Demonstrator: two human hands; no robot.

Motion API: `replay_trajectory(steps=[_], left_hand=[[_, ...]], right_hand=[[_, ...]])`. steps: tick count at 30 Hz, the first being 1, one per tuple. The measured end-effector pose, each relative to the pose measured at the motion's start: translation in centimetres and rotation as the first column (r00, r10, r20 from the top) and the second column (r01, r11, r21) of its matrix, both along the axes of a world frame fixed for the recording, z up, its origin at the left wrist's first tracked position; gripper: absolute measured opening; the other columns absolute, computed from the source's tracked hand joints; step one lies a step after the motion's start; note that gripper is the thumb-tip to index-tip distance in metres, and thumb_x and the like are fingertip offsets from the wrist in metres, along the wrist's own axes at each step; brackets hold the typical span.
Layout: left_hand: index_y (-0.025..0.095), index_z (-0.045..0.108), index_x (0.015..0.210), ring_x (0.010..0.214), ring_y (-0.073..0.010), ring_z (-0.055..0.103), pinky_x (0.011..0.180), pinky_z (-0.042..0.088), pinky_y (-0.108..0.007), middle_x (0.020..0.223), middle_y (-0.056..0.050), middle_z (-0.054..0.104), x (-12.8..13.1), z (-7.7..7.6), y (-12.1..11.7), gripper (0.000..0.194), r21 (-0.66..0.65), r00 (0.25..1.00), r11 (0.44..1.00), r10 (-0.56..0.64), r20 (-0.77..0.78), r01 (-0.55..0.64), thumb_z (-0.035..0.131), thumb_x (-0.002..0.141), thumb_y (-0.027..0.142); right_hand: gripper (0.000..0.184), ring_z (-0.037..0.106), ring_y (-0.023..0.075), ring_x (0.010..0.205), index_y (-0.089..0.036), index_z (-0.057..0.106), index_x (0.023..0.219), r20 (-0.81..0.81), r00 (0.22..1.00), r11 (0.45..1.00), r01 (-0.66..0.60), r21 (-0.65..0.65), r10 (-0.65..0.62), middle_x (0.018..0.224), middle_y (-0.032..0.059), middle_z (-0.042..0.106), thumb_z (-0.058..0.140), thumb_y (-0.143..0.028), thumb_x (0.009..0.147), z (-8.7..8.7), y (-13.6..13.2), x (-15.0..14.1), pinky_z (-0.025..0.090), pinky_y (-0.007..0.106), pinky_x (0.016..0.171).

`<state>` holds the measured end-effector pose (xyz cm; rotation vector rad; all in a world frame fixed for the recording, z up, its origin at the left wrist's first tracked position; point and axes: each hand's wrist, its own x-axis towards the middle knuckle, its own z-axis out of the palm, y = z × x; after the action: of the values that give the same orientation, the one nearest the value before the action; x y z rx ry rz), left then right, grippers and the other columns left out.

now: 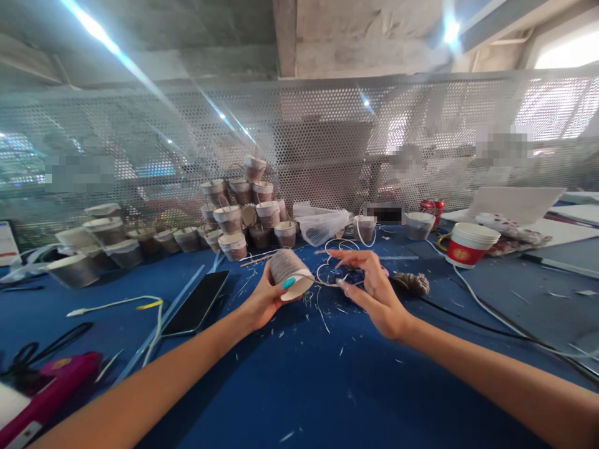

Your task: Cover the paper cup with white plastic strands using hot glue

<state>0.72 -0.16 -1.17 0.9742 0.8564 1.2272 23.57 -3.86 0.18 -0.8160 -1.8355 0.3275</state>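
Note:
My left hand (264, 296) is closed around a small tapered cup (286, 269) wrapped in grey-brown yarn. The cup is tilted on its side with its pale end toward the right. From the cup a thin strand of yarn (324, 284) runs to the thumb tip of my right hand (374, 290). That hand hovers just right of the cup, its thumb and fingers apart. Under its fingers lie loops of white cord, partly hidden. A bundle of brown-grey yarn (412, 284) rests on the table to the right of this hand.
Similar cups are stacked at the back (229, 219) and left (124, 252). A black phone (196, 304) and a magenta tool (56, 390) lie left. Clear plastic (322, 223), a red-and-white paper cup (470, 244) and cables stand or lie toward the right. Scraps dot the blue table (299, 380).

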Motion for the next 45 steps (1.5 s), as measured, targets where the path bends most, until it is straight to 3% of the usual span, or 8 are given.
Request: replay_trajectory(steps=[3,8,20,26,30,35,39,45], left_hand=[[0.029,0.040,0.126,0.105,-0.0298,0.059,0.077,0.055,-0.041,0.121,-0.008,0.056,0.0,-0.2,0.0,0.094,0.015,1.000,1.000,-0.005,-0.013,0.005,0.088,0.045,0.027],[0.028,0.038,0.129,0.110,-0.0322,0.057,0.086,0.051,-0.044,0.120,-0.011,0.058,0.1,0.0,-0.1,0.098,0.027,1.000,0.999,-0.024,-0.017,0.024,0.088,0.044,0.023],[0.024,0.044,0.121,0.110,-0.0325,0.059,0.088,0.050,-0.042,0.109,-0.010,0.066,0.0,0.3,-0.5,0.084,0.068,0.993,0.991,-0.118,0.021,0.117,0.083,0.047,0.013],[0.024,0.045,0.121,0.108,-0.0286,0.059,0.089,0.050,-0.038,0.108,-0.007,0.064,0.0,0.2,-0.5,0.084,0.050,0.995,0.993,-0.103,-0.002,0.103,0.082,0.046,0.011],[0.024,0.045,0.123,0.109,-0.0276,0.058,0.094,0.046,-0.038,0.109,-0.006,0.064,0.0,-0.1,-0.1,0.088,0.073,0.997,0.994,-0.077,-0.015,0.078,0.082,0.045,0.008],[0.029,0.040,0.128,0.114,-0.0270,0.056,0.098,0.044,-0.039,0.116,-0.005,0.061,0.2,0.0,0.0,0.096,0.085,0.997,0.993,-0.081,-0.010,0.082,0.080,0.045,0.002],[0.028,0.046,0.122,0.117,-0.0256,0.053,0.104,0.038,-0.040,0.118,-0.005,0.059,0.8,0.4,-0.4,0.090,0.133,0.997,0.988,-0.072,-0.032,0.075,0.080,0.044,-0.001],[0.027,0.046,0.121,0.121,-0.0271,0.050,0.106,0.036,-0.044,0.125,-0.006,0.056,1.3,-0.2,-0.3,0.088,0.212,0.994,0.975,-0.051,-0.096,0.071,0.081,0.044,0.001]], right_hand=[[0.019,0.046,0.0228,0.114,-0.025,0.045,0.103,0.070,0.971,0.970,-0.223,-0.091,0.230,0.125,0.0064,0.056,0.048,-0.022,0.085,0.4,-1.1,-0.4,0.036,0.048,0.100],[0.021,0.043,0.0241,0.115,-0.025,0.046,0.103,0.170,0.945,0.952,-0.251,-0.178,0.281,0.126,0.0069,0.054,0.048,-0.021,0.083,0.4,-1.4,-0.6,0.035,0.051,0.100],[0.007,0.057,0.0221,0.101,-0.023,0.049,0.085,-0.252,0.947,0.911,-0.273,-0.310,0.198,0.109,0.0074,0.068,0.048,-0.027,0.080,-0.1,0.5,-0.5,0.042,0.044,0.090],[0.009,0.061,0.0187,0.070,-0.022,0.047,0.072,-0.383,0.924,0.829,-0.228,-0.511,0.018,0.083,0.0065,0.072,0.052,-0.029,0.069,-0.6,1.9,-0.5,0.047,0.035,0.066],[0.010,0.057,0.0175,0.063,-0.022,0.047,0.073,-0.313,0.940,0.855,-0.050,-0.516,-0.134,0.075,0.0045,0.067,0.052,-0.030,0.069,-1.4,2.6,-0.3,0.047,0.035,0.061],[0.020,0.057,0.0240,0.097,-0.021,0.052,0.094,-0.128,0.981,0.984,0.131,-0.118,-0.146,0.108,0.0099,0.062,0.052,-0.023,0.075,-1.2,1.6,-0.1,0.048,0.045,0.083],[0.057,0.035,0.0262,0.133,-0.021,0.033,0.135,0.145,0.987,0.996,-0.081,0.042,0.074,0.145,0.0136,0.038,0.046,-0.015,0.080,-1.0,0.3,-0.2,0.031,0.055,0.107],[0.080,0.002,0.0262,0.145,-0.019,-0.008,0.149,0.433,0.829,0.935,-0.330,-0.131,0.353,0.157,0.0159,0.002,0.044,-0.020,0.088,-1.2,-0.5,-0.5,0.009,0.060,0.113]])
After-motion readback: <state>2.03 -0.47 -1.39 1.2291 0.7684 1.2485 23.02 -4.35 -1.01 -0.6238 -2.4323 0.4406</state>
